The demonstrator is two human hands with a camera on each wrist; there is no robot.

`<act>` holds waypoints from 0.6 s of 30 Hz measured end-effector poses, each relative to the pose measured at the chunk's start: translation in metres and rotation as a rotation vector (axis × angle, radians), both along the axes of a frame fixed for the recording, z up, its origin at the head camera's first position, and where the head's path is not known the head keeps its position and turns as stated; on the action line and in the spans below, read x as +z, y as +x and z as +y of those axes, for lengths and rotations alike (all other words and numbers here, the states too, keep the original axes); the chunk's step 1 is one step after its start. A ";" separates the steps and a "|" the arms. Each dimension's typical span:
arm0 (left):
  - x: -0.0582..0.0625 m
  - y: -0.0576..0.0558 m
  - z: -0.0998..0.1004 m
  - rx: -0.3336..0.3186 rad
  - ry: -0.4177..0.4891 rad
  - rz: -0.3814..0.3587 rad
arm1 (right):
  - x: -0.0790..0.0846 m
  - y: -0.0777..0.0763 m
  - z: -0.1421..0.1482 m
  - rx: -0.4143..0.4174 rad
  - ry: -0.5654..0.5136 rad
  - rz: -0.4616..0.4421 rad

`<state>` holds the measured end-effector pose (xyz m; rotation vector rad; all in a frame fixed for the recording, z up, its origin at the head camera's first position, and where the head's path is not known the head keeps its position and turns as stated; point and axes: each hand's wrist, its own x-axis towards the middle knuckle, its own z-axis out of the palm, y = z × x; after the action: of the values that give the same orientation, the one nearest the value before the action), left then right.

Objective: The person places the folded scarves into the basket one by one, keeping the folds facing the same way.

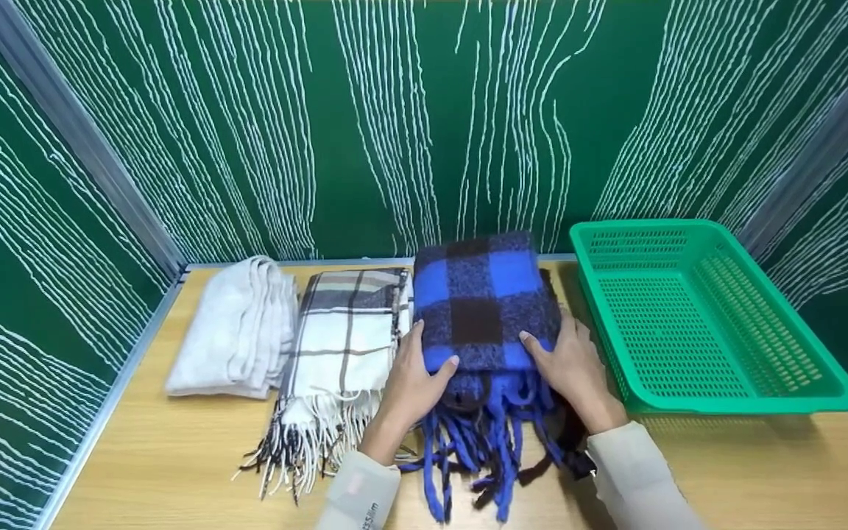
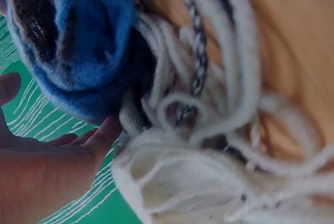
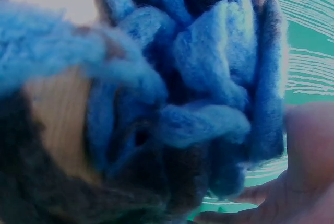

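A folded blue and black checked scarf (image 1: 477, 302) with thick fringe (image 1: 501, 442) hanging toward the front is between my two hands. My left hand (image 1: 413, 379) holds its near left corner, thumb at the front edge and fingers along the side. At the near right, my right hand (image 1: 575, 364) grips the other side with the thumb on top. In the left wrist view, the fingers of the left hand (image 2: 57, 156) reach the rounded blue fold (image 2: 99, 41). The right wrist view shows blue fringe (image 3: 209, 51) close up, beside the right hand (image 3: 302, 166).
Left of the checked scarf lies a folded white plaid scarf (image 1: 343, 331) with fringe, close by the left hand. Farther left is a folded white cloth (image 1: 229, 331). A green plastic basket (image 1: 689, 405) stands on the right. Green panels (image 1: 380, 132) with white lines surround the wooden table (image 1: 137, 456).
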<state>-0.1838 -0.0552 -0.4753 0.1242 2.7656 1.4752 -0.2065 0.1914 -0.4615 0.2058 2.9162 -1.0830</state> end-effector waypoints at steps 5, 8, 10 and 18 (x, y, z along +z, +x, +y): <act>-0.004 -0.001 0.001 0.007 0.044 0.003 | -0.005 -0.003 0.001 -0.022 -0.045 -0.045; -0.005 -0.003 0.002 0.010 0.045 0.000 | -0.005 -0.005 0.002 -0.030 -0.060 -0.070; -0.005 -0.003 0.002 0.013 0.048 -0.003 | -0.005 -0.007 0.002 -0.031 -0.073 -0.084; -0.005 -0.008 0.004 0.049 0.073 -0.027 | -0.010 -0.013 0.006 -0.024 -0.151 -0.137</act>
<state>-0.1919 -0.0513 -0.4802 0.0370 2.7130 1.5775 -0.2196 0.1973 -0.4713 0.2987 2.7050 -1.2341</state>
